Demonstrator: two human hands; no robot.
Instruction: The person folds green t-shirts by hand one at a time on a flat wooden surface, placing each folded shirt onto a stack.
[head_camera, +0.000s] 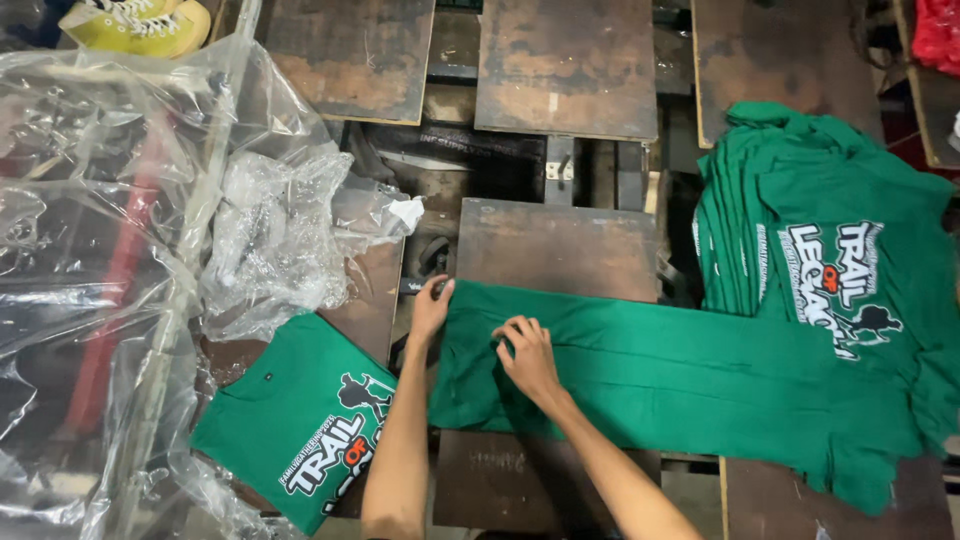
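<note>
A green T-shirt (660, 370) lies folded into a long strip across a worn wooden board (560, 245) in the middle. My left hand (430, 308) grips the strip's left end at its upper corner. My right hand (527, 355) presses down on the fabric a little to the right, fingers bent into the cloth. A folded green shirt with a white and orange print (300, 420) lies at the lower left, beside my left forearm. At the right, a stack of green printed shirts (830, 250) touches the strip's far end.
Crumpled clear plastic bags (150, 230) cover the left side. More worn brown boards (565, 65) lie at the top, with dark gaps and metal parts between them. A yellow sneaker (140, 22) sits at the top left. Red fabric (938, 30) shows at the top right.
</note>
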